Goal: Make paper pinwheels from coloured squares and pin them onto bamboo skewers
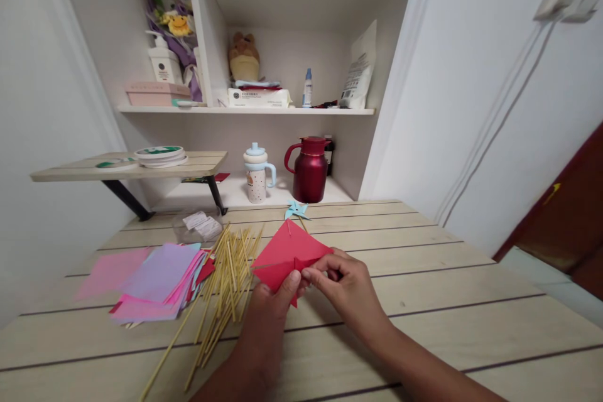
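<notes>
We've got the red paper square [287, 242] in both hands, above the middle of the slatted table [447, 320], nearer the far edge than the right edge. Grip: closed on both sides. Left hand [271, 311] has its thumb pressed on the lower part of the sheet; right hand [351, 279] pinches close to it, knuckles by the sheet's right corner. Fingers under the paper are hidden, so we can't tell how they bear.

Key relation: most of the sheet lies beyond the grip, one corner toward the table's far edge, another toward its left edge. No clear long axis, it's about square. A small raised fold sits just past the left thumb tip; both thumb tips are right by it, left one a touch nearer as we read it. Slit shows at the far corner.

Around it: light-blue paper pinwheel [296, 209] just beyond, by the far edge; loose thin sticks [234, 257] beside the sheet, to the left; coloured paper stack [162, 273] further out toward the left edge.
</notes>
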Demonstrator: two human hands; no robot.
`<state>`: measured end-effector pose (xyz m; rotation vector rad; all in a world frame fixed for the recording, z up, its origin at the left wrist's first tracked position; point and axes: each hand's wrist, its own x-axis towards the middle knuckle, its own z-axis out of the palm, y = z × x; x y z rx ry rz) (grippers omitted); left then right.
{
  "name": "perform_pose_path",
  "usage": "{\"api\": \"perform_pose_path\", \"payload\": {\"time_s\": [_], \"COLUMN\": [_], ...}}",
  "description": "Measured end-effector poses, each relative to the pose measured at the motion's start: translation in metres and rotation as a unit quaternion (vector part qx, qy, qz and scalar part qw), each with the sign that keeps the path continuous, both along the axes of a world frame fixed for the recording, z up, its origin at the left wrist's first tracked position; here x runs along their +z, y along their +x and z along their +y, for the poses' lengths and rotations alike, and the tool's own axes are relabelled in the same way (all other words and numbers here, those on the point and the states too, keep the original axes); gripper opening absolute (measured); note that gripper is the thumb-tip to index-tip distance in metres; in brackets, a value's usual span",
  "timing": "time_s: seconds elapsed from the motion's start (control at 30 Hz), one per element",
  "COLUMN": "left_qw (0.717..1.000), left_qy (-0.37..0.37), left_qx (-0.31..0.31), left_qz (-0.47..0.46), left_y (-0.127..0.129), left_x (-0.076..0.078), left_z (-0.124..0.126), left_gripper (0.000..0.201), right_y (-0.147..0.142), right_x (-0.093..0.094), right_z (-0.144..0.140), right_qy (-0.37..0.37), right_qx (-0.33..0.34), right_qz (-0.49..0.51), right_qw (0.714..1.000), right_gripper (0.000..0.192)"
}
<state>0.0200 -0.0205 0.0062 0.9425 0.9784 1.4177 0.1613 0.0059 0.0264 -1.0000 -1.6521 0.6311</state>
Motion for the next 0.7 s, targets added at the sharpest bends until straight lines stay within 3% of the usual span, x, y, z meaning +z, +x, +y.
{"api": "perform_pose_path", "payload": {"time_s": [0.27, 0.57, 0.7], "left_qw": [0.997, 0.988, 0.985], "left_qy": [0.016, 0.005, 0.004], "left_qx": [0.005, 0.059, 0.072], "left_qz": [0.081, 0.144, 0.158], "left_y": [0.001, -0.004, -0.009], "left_x": [0.012, -0.001, -0.001], "left_z": [-0.003, 0.002, 0.005], "left_gripper": [0.027, 0.030, 0.029], "right_y": [0.000, 0.002, 0.017], "right_x": [-0.001, 0.001, 0.007], "right_z": [0.001, -0.001, 0.006], "right_qy": [0.006, -0.032, -0.016], "right_qx": [-0.003, -0.013, -0.066], "right_qz": [-0.007, 0.001, 0.044], "right_qw": [1.000, 0.999, 0.997], "right_gripper": [0.021, 0.012, 0.032]}}
